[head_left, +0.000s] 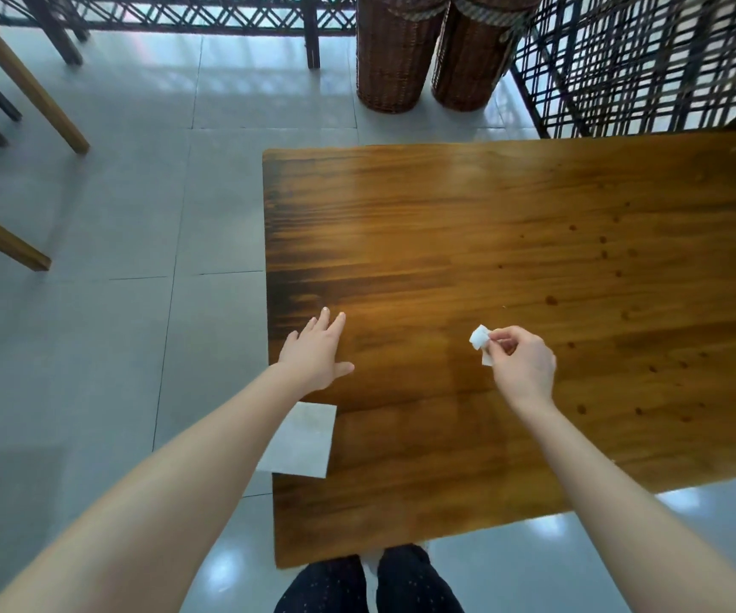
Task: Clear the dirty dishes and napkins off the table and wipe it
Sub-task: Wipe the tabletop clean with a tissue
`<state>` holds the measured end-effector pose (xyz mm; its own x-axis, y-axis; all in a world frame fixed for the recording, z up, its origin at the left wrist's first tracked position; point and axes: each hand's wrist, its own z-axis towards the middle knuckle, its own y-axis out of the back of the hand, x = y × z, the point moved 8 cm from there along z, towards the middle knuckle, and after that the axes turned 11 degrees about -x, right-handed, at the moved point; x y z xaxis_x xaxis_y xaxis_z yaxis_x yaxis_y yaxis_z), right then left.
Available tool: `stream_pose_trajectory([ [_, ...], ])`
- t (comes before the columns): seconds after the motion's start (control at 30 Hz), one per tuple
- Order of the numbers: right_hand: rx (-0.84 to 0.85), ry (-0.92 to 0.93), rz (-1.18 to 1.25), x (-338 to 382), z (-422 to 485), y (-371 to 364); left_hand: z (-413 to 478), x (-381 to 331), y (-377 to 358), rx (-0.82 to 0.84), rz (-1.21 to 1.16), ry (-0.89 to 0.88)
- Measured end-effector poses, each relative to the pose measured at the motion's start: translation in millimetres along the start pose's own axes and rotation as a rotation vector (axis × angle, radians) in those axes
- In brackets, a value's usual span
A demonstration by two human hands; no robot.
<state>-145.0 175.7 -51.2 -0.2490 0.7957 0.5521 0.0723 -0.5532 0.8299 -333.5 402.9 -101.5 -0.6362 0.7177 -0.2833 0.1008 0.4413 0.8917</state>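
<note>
Nothing can be read here: no text, label, brand, number or sign shows on the table (512, 241), on either napkin, on the baskets or on the floor.

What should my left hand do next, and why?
Probably draw the left hand back to pick up the pale square napkin overhanging the left edge of the table: that hand is open and empty, while the right hand pinches a paper scrap.

Both bare arms reach forward, the left hand (317, 353) palm down with straight fingers, the right hand (521, 362) pinching a small white paper scrap (480, 337).
</note>
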Motion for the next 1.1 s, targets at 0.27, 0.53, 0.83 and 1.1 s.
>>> stream_pose_trajectory([
  [0.27, 0.047, 0.015, -0.056, -52.5, 2.4, 27.6, -30.0, -52.0, -14.1, -0.064, -0.05, -0.03],
  [0.53, 0.049, -0.047, -0.047, -126.8, 19.6, 74.3, -54.8, -111.9, -47.0, 0.004, -0.052, 0.004],
  [0.83, 0.275, -0.001, -0.056, -169.8, -22.7, 55.6, -73.4, -165.6, -89.0, 0.035, -0.069, 0.022],
  [1.1, 0.246, -0.008, -0.034, -177.9, -65.2, 39.9, -100.5, -173.8, -111.9, 0.047, -0.12, 0.106],
])
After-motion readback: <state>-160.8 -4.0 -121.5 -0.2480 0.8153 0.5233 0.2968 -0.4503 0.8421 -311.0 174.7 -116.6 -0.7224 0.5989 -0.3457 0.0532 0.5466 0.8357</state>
